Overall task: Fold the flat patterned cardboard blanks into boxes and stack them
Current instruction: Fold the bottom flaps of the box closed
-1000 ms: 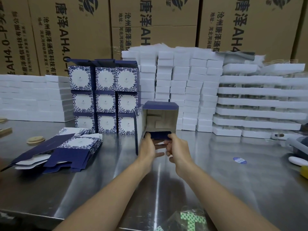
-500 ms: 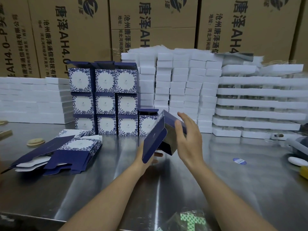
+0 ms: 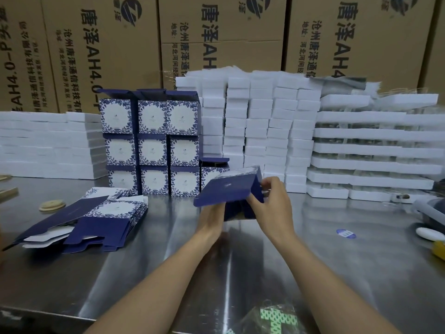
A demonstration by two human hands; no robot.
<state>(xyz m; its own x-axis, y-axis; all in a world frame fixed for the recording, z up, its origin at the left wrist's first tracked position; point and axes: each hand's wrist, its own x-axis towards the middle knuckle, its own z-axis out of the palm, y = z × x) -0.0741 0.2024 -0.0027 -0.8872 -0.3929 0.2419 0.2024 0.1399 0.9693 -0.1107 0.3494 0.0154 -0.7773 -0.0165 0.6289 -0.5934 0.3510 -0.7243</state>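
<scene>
The left hand [image 3: 211, 221] grips the lower near edge of a half-folded blue box [image 3: 226, 190], its fingers curled under it and mostly hidden. The right hand [image 3: 273, 203] has its fingers bent close together, pinching the box's right end. The box hangs tilted above the middle of the steel worktop [image 3: 373, 261]. Toward the back edge stands a stack of folded boxes [image 3: 151, 145], 3 wide and 3 high, with 1 extra box [image 3: 209, 172] at its right foot. Flat blanks [image 3: 96, 220] lie piled near the left edge. White foam stacks [image 3: 265, 131] and brown cartons [image 3: 216, 32] fill the back.
</scene>
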